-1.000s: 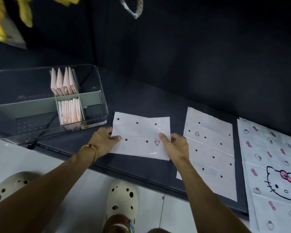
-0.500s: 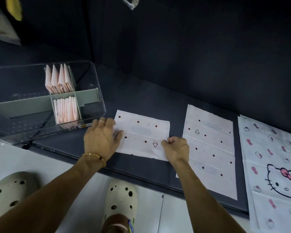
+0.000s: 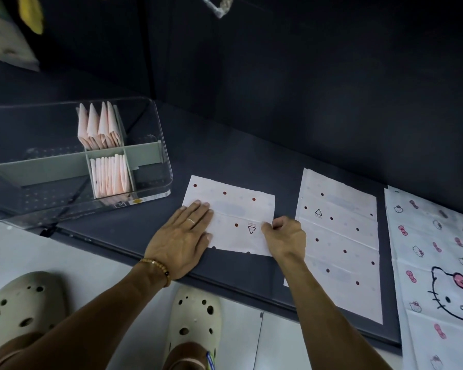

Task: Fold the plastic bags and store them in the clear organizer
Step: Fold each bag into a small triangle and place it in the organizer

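Pressing flat with straight fingers, the left hand (image 3: 181, 240) pins the folded dotted bag (image 3: 233, 217), a thin white rectangle, to the dark matte table (image 3: 225, 161). The right hand (image 3: 286, 237) pinches its right edge. Two more bags lie flat to the right: one dotted bag (image 3: 340, 244) and one cartoon-cat bag (image 3: 436, 276). Left, the rigid clear organizer (image 3: 155, 156) holds two rows of folded pink bags (image 3: 110, 153).

Two cream perforated clogs (image 3: 195, 316) stand on pale floor (image 3: 91, 252); something yellow, perhaps cloth (image 3: 31, 14), hangs upper left.

dim, sharp centre, wide-angle edge distortion
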A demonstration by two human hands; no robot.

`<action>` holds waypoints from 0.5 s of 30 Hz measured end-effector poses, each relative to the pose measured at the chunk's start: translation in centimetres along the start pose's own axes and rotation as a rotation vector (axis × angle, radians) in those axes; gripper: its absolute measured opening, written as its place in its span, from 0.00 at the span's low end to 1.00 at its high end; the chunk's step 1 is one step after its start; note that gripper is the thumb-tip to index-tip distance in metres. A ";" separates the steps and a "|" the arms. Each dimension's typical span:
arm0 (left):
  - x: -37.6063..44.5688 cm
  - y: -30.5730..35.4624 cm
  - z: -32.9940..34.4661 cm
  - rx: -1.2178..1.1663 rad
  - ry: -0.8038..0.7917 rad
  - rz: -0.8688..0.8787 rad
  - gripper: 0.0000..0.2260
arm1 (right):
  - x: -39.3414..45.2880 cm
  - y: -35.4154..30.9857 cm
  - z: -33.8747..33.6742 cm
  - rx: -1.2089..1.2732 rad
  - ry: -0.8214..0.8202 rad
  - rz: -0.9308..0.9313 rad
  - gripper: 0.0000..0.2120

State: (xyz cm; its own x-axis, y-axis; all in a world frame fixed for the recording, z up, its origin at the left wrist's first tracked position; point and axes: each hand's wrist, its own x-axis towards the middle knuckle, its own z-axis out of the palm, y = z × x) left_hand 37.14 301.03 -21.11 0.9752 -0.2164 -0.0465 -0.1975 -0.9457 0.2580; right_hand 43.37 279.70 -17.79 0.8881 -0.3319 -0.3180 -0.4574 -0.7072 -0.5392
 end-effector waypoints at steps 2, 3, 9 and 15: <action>0.0 0.0 0.2 0.013 -0.006 -0.009 0.30 | -1.1 0.0 0.4 -0.081 0.184 -0.097 0.12; 0.0 0.0 0.2 0.012 -0.005 -0.014 0.30 | -2.0 0.0 0.9 -0.138 0.273 -0.225 0.15; 0.0 0.4 -0.4 -0.017 0.013 -0.017 0.26 | -6.2 -1.8 6.6 -0.192 -0.068 -0.778 0.20; 0.0 0.3 -0.4 0.012 -0.006 -0.008 0.26 | -4.1 2.5 4.1 -0.443 -0.087 -0.937 0.24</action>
State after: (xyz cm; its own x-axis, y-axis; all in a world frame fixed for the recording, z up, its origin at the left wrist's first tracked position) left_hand 37.13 300.88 -20.63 0.9763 -0.2096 -0.0540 -0.1904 -0.9503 0.2463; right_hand 38.42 281.88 -21.01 0.8643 0.5028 0.0163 0.4881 -0.8302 -0.2694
